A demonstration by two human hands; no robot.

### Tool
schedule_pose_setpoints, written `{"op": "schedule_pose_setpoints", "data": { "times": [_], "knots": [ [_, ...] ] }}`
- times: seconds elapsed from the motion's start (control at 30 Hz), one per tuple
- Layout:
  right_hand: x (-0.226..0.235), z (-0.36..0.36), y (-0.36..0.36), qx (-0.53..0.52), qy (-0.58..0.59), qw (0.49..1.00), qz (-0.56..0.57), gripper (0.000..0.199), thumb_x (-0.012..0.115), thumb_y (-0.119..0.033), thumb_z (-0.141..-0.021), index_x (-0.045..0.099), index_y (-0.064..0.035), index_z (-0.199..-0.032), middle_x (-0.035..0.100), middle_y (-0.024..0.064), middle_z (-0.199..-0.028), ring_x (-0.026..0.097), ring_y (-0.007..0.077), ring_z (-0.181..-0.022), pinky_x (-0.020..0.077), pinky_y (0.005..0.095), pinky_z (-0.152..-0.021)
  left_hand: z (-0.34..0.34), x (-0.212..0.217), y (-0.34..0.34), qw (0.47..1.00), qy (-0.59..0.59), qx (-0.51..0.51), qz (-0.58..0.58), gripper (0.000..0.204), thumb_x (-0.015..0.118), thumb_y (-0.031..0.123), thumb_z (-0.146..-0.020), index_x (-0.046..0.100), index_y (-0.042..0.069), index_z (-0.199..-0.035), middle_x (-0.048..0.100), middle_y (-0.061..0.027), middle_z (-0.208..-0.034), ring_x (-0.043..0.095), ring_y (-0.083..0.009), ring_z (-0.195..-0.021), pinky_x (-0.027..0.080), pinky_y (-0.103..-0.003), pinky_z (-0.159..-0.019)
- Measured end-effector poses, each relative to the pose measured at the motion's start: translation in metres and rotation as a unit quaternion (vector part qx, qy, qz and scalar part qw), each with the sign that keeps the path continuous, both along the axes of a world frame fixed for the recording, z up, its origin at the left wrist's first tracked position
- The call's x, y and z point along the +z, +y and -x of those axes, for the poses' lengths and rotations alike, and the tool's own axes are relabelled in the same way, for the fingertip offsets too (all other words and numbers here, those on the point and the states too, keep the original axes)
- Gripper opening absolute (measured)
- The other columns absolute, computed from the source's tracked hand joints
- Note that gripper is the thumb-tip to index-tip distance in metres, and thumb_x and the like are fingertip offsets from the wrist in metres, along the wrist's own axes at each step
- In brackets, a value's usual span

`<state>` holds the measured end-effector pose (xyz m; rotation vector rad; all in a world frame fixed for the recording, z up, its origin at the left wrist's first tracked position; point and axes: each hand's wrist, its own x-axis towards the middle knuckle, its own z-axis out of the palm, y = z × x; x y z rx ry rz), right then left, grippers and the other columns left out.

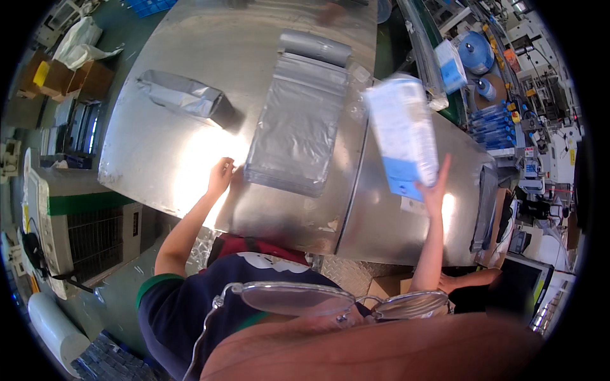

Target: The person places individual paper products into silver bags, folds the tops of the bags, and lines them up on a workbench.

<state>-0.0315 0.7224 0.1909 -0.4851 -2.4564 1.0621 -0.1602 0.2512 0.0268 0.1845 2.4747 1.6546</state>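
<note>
My right hand point(434, 192) grips the lower right corner of a white-and-blue brick-shaped package point(401, 130), held over the right part of the metal table; the package is blurred by motion. Its blue end points toward me. My left hand point(221, 175) is at the table's left part, its fingers curled together; whether something small is between them I cannot make out. Just right of it lies a stack of flat silver bags point(295, 127). A filled silver bag point(184, 98) lies on its side beyond my left hand.
A rolled silver piece point(316, 48) lies at the stack's far end. The metal table point(254, 219) has a seam right of the stack. Another person's arm point(473, 279) reaches in at lower right. A conveyor point(422, 54) runs at the far right; a boxy machine point(95, 222) stands left.
</note>
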Motion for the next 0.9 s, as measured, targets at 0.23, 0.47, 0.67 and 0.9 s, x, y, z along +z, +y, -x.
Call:
{"op": "schedule_pose_setpoints", "data": {
  "times": [0.23,0.47,0.67,0.9],
  "knots": [
    [-0.093,0.031,-0.128,0.439,0.058,0.782,-0.439,0.043,0.046,-0.006,-0.068,0.045,-0.0143,-0.110,0.051,0.0038,-0.090,0.046,0.0168,-0.095,0.0295,0.0426,-0.088,0.067,0.008,0.035,0.950,0.267,-0.125,0.103,0.015,0.054,0.008,-0.067,0.052,0.003,-0.081,0.053,-0.0105,-0.075,0.052,-0.0244,-0.074,0.041,-0.033,-0.064],
    [-0.145,0.023,-0.155,0.354,-0.106,0.884,-0.285,0.035,0.046,-0.013,-0.069,0.050,-0.0132,-0.104,0.050,0.0073,-0.101,0.048,0.0230,-0.093,0.0313,0.0398,-0.086,0.044,-0.024,0.061,0.747,0.395,-0.421,0.329,0.023,0.054,0.015,-0.064,0.049,0.006,-0.085,0.047,-0.0054,-0.086,0.046,-0.0198,-0.084,0.039,-0.029,-0.071],
    [-0.112,0.073,-0.207,0.246,-0.322,0.908,-0.105,0.031,0.035,-0.030,-0.082,0.055,-0.0107,-0.097,0.056,0.0180,-0.081,0.053,0.0338,-0.075,0.0404,0.0404,-0.069,0.046,-0.031,0.081,0.778,0.348,-0.376,0.364,0.016,0.047,0.011,-0.070,0.049,0.007,-0.086,0.052,-0.0081,-0.086,0.054,-0.0220,-0.076,0.044,-0.031,-0.061],
    [-0.124,0.116,-0.217,0.178,-0.215,0.920,-0.276,0.061,0.059,-0.024,-0.066,0.033,-0.0128,-0.119,0.055,0.0110,-0.079,0.054,0.0278,-0.076,0.0435,0.0379,-0.061,0.073,0.000,0.110,0.915,0.111,-0.322,0.216,0.010,0.051,0.016,-0.068,0.054,0.008,-0.074,0.053,-0.0084,-0.082,0.054,-0.0268,-0.070,0.043,-0.036,-0.058]
  ]
}}
